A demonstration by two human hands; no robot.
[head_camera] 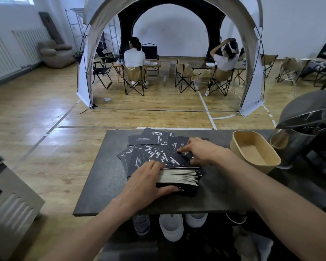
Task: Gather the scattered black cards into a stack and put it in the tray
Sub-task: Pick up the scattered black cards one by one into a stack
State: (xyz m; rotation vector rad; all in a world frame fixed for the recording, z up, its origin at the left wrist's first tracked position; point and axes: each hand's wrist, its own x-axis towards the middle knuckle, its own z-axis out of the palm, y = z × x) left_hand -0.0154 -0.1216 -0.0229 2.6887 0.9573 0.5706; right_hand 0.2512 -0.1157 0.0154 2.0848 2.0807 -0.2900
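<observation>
A thick stack of black cards point(179, 178) stands on edge on the dark table point(105, 178), its pale edges facing up. My left hand point(145, 183) grips the stack's left end, thumb along its near face. Several loose black cards point(147, 147) with white print lie fanned out behind the stack. My right hand point(201, 151) reaches over them and pinches a few loose cards at the stack's far right. The oval wooden tray point(235, 146) sits to the right with nothing visible inside.
A dark metal appliance point(309, 117) and a steel cup point(279, 140) stand right of the tray. A grey metal box point(6, 204) sits at the left. Beyond the table, two people sit on folding chairs under a tent point(169, 19). Bottles stand under the table.
</observation>
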